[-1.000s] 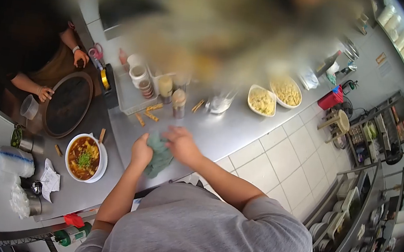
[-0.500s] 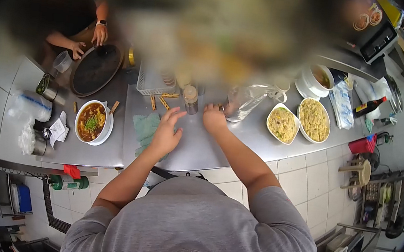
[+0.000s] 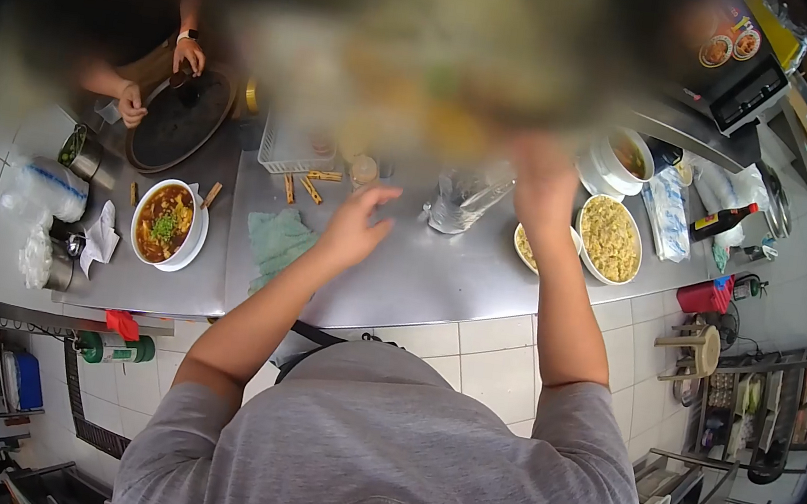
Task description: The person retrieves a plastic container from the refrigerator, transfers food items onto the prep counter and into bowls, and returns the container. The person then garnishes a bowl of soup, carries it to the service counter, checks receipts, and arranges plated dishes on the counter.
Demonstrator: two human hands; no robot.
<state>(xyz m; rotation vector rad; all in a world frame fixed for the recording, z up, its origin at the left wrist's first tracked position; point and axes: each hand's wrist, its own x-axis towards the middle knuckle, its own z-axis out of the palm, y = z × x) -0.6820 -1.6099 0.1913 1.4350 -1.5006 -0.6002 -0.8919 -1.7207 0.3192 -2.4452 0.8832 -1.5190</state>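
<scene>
My left hand [image 3: 356, 231] hovers over the steel counter with its fingers apart and nothing in it. Just beyond its fingertips is a small jar [image 3: 363, 171], partly lost in the blur. My right hand [image 3: 544, 191] is raised beside a clear plastic item [image 3: 468, 202], a bag or a jug; its fingers are smeared, so any grip is hidden. My right forearm partly covers a smaller bowl of yellow food [image 3: 525, 249]. Next to it stands a larger white bowl of fried rice or similar yellow food [image 3: 612, 239].
A soup bowl [image 3: 165, 225] and a green cloth [image 3: 278, 247] lie to the left, with clothespins [image 3: 311, 188] by a white basket [image 3: 285, 149]. Across the counter, a co-worker's hands [image 3: 189, 54] are at a round dark tray [image 3: 180, 129]. A sauce bottle [image 3: 723, 222] lies far right.
My right hand has left the counter beside the jar and moved up and right, past the clear plastic item. My left hand stays spread. The co-worker's hand now holds something dark over the tray.
</scene>
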